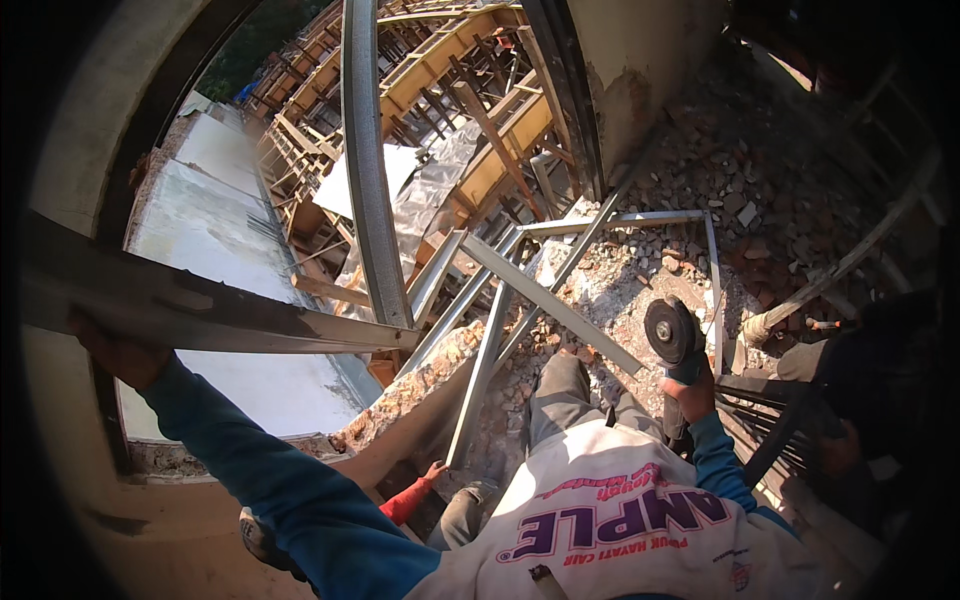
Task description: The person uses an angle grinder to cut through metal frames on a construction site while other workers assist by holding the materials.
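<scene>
My left hand (122, 352) is raised at the left, closed round the lower edge of a long grey metal channel (250, 315). Some of its fingers are hidden behind the metal. The channel runs rightward to the foot of an upright metal stud (368, 160) in the window opening. In front of my body on the right, my right hand (692, 396) grips an angle grinder (673, 335). Its dark round disc faces up and stands apart from the channel. Whether the disc spins cannot be told.
A co-worker's red-sleeved hand (434, 471) holds the end of a metal strip (478, 385). Other metal strips (550, 300) cross over rubble (740, 200). Another person's hand (840, 448) is at the right, near dark bars. Timber formwork (440, 75) stands outside, beyond the broken sill (425, 385).
</scene>
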The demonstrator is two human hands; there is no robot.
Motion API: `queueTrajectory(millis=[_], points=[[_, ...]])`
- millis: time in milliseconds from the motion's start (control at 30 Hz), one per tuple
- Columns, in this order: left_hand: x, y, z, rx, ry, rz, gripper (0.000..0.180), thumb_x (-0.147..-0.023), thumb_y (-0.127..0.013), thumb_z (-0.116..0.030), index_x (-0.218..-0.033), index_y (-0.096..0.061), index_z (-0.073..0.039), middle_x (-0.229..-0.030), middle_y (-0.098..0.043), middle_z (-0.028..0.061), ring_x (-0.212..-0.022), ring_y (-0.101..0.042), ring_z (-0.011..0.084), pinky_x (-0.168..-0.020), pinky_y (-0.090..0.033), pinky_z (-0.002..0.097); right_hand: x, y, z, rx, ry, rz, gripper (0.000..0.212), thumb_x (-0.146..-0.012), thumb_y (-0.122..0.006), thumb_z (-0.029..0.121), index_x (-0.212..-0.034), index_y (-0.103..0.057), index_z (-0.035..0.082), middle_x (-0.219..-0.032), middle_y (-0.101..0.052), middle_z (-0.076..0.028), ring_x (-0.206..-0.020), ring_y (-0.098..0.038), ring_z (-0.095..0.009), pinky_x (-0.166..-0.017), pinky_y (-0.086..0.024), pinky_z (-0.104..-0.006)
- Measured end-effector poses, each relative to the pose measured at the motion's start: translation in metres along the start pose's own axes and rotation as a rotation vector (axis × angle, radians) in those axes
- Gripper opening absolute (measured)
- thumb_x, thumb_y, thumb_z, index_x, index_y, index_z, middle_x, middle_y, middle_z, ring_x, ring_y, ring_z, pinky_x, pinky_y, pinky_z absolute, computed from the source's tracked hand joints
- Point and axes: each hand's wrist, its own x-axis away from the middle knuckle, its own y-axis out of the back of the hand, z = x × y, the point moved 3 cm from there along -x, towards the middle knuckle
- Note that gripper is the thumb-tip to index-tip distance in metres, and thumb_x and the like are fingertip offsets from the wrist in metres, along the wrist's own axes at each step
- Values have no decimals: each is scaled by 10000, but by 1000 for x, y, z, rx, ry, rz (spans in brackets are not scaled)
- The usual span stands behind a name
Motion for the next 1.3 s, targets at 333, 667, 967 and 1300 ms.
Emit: queueTrajectory(millis=[333,667,967,1300], points=[[-12,-125,106,48,-38,195,542,-867,-600,-341,-1227,-439,31,-1169,-512,219,-1042,-549,285,-886,-484,394,-28,-33,-4,-30,71,83,493,-665,-737,49,-1118,-552,-10,-1079,-619,-92,-949,-571,-184,-869,-448,-312],[44,-303,227,775,556,281,595,-885,-534,-465,-1293,-409,-50,-1216,-507,134,-1043,-543,273,-874,-481,419,-67,-99,22,16,-123,-88,629,-612,-773,107,-1174,-511,-2,-1096,-603,-119,-973,-578,-211,-878,-455,-339],[96,-341,246,1104,565,387,567,-819,-613,-450,-1174,-487,-26,-1070,-561,106,-957,-577,241,-816,-494,388,-92,-166,49,158,-188,-166,564,-558,-807,162,-992,-471,27,-913,-584,-98,-862,-585,-209,-755,-477,-339],[161,-350,321,862,555,417,563,-841,-574,-486,-1111,-511,5,-1088,-564,133,-954,-575,246,-776,-506,380,-98,-167,11,333,-174,-57,797,-557,-814,200,-1213,-426,-29,-1081,-596,-174,-1005,-583,-266,-866,-461,-357]])
